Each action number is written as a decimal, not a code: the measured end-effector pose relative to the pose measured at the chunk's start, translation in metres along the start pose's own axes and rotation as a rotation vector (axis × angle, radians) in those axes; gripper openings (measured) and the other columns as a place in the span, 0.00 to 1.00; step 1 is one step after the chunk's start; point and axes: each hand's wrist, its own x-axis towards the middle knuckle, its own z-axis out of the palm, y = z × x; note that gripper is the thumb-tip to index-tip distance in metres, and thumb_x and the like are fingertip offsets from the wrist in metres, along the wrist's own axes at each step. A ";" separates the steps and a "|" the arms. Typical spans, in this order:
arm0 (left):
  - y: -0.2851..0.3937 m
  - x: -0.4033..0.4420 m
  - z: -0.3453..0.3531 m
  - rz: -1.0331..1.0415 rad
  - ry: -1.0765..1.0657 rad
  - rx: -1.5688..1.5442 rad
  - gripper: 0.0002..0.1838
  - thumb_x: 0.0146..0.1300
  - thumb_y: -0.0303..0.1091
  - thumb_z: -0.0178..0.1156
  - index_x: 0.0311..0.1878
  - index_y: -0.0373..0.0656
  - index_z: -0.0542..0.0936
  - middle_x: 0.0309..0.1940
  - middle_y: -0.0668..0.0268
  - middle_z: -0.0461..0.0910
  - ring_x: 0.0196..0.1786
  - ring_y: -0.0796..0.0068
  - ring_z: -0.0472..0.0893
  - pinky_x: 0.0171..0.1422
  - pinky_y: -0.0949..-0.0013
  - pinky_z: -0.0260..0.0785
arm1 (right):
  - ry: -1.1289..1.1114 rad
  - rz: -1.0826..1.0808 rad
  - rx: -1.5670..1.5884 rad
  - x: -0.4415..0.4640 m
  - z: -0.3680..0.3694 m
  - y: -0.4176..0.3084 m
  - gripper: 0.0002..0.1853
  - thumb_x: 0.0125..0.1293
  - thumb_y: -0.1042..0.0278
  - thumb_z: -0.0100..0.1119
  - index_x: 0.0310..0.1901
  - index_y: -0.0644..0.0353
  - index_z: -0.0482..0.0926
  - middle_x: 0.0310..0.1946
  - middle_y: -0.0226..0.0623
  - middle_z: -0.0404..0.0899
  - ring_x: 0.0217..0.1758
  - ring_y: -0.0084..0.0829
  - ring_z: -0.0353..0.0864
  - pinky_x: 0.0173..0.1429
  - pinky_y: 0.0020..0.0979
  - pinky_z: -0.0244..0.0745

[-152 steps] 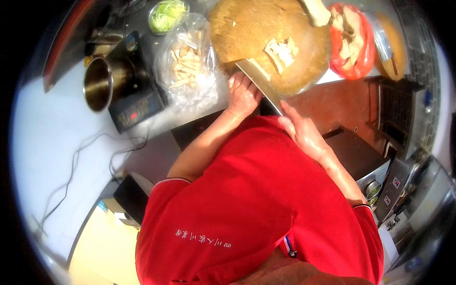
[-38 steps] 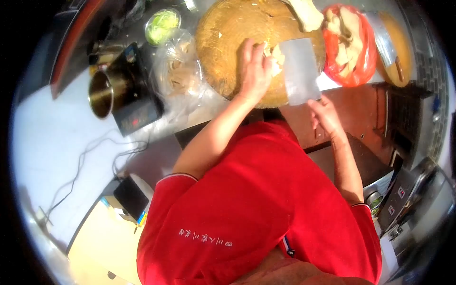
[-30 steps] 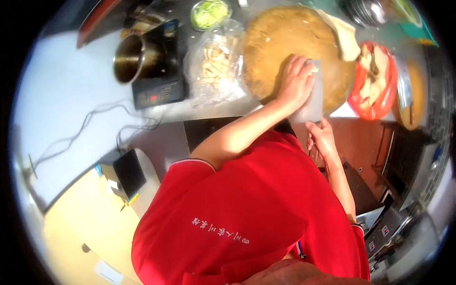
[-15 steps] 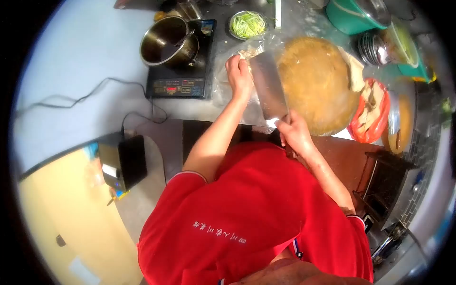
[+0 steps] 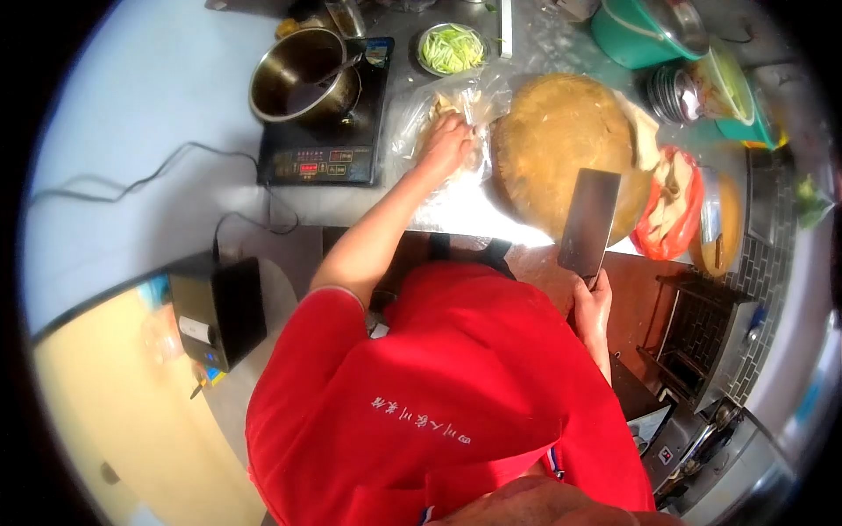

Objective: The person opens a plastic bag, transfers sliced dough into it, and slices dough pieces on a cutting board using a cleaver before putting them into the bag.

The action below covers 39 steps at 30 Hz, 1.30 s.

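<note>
My right hand [image 5: 593,302] grips the handle of a cleaver [image 5: 589,223], whose broad blade points up over the near right edge of a round wooden chopping board [image 5: 566,118]. Left of the board, my left hand [image 5: 445,147] reaches down onto a clear plastic bag [image 5: 491,92]. Its fingers are bent and close together at some pale food pieces [image 5: 441,107]. Whatever lies under the fingertips is hidden.
A metal pot [image 5: 303,79] with dark liquid stands on an induction cooker [image 5: 320,162]. Behind the bag is a bowl of shredded greens [image 5: 452,49]. A red bag [image 5: 668,206] with pale pieces lies right of the board, below a green bucket [image 5: 627,39] and stacked metal dishes [image 5: 673,92].
The cleaver has moved right and toward my body, away from my left hand, and now hangs over the board's near edge. My left hand has turned down onto the plastic bag.
</note>
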 end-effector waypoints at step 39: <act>0.269 0.196 0.148 0.732 -0.169 0.058 0.21 0.62 0.23 0.64 0.59 0.45 0.86 0.66 0.58 0.81 0.72 0.52 0.77 0.78 0.50 0.66 | 0.297 0.006 0.140 0.038 -0.143 0.046 0.12 0.71 0.66 0.69 0.45 0.64 0.78 0.22 0.33 0.75 0.19 0.25 0.75 0.24 0.36 0.72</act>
